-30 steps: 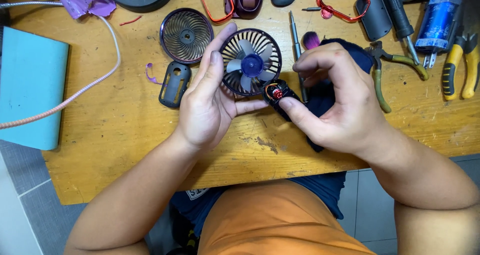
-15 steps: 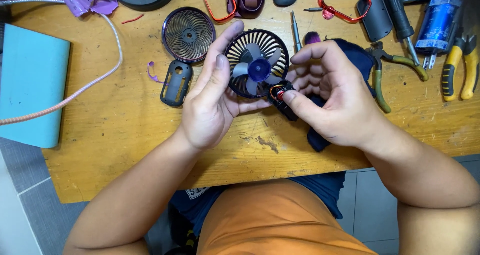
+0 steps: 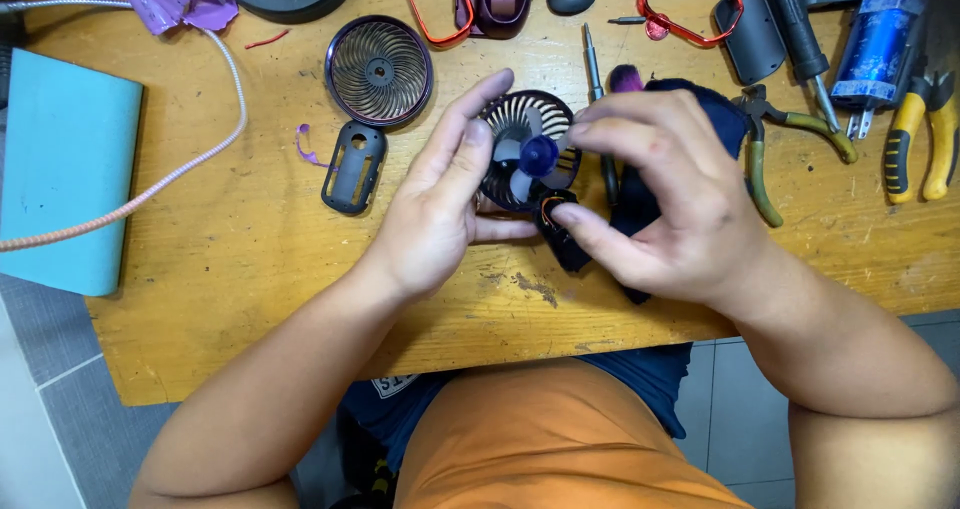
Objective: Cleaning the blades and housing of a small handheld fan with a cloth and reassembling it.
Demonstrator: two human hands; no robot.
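Since previous frame, small fan (image 3: 527,154) tilts rightward between both hands. Left hand (image 3: 440,209) cradles its grille; right hand (image 3: 670,204) pinches the handle, which runs near-right. Both equally close, above table (image 3: 250,259).

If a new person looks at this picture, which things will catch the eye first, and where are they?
First, at the centre, the left hand and right hand hold a small opened fan with a blue hub above the wooden table. Behind it, up and to the left, lies its round grille. At the far right edge lie yellow-handled pliers.
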